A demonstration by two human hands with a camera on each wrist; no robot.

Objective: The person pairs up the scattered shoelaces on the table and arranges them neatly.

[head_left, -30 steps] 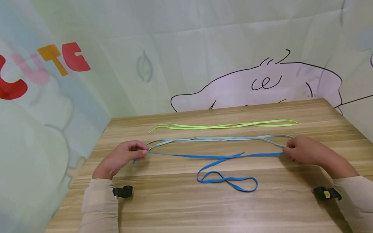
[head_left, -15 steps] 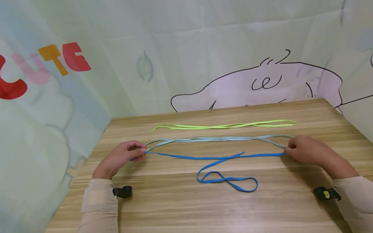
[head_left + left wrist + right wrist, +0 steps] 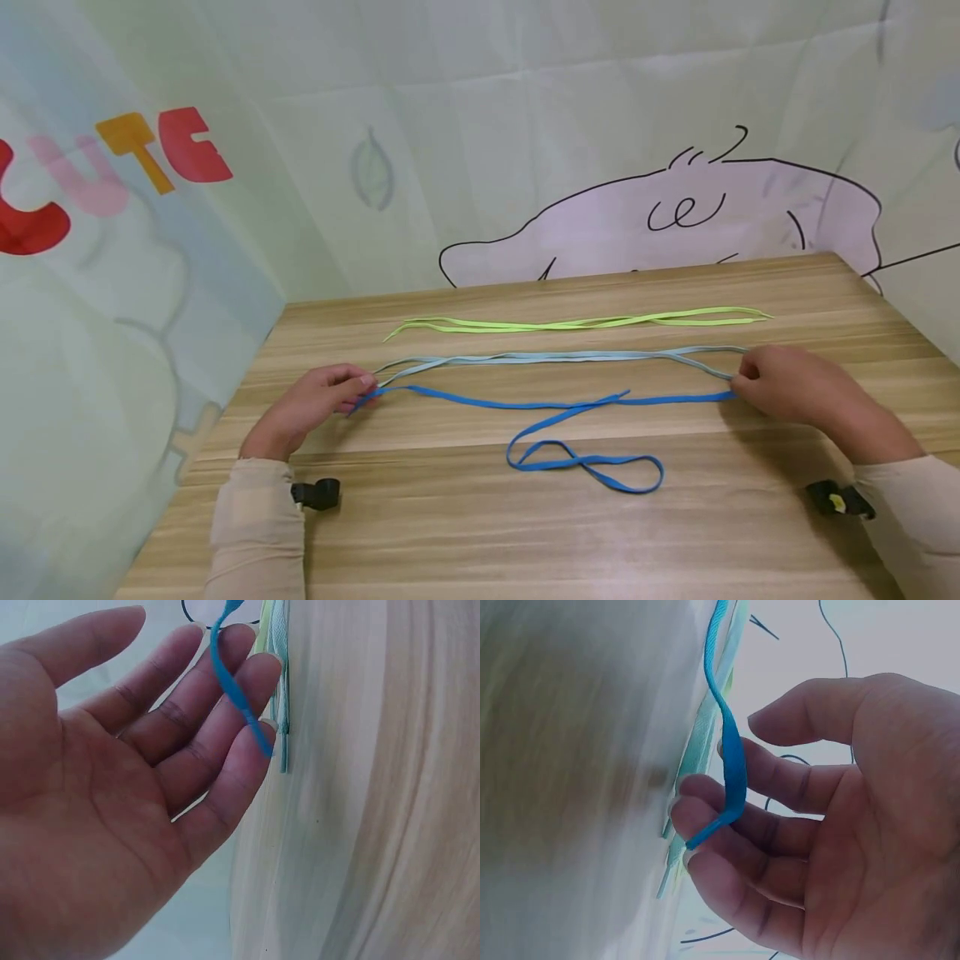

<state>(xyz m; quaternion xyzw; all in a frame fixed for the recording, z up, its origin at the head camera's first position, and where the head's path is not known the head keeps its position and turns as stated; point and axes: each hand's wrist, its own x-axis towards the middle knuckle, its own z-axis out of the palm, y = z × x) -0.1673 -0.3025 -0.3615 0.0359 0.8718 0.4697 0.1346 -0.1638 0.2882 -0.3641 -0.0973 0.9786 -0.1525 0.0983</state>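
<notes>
A flat blue shoelace point(image 3: 517, 407) stretches between the hands in the head view, its slack looped toward the front. My left hand point(image 3: 315, 404) is at its left end; in the left wrist view the blue lace point(image 3: 231, 688) lies across straight fingers, the thumb held apart. At the opposite end is my right hand point(image 3: 802, 400). The right wrist view shows the tipped end of the blue lace point(image 3: 735, 765) against loosely bent fingers, with a gap to the thumb. Just behind lies a pale blue shoelace point(image 3: 555, 358), its ends close to both hands.
A yellow-green shoelace point(image 3: 637, 319) lies doubled lengthwise farther back on the wooden table point(image 3: 480, 533). Behind the table hangs a printed cloth backdrop point(image 3: 480, 150). Each wrist wears a small black camera, such as the left wrist camera point(image 3: 321, 494).
The left fingers have let go of the blue lace, whose left end now shows in front of them with a slight bend. The right hand has barely moved, its thumb now off the lace.
</notes>
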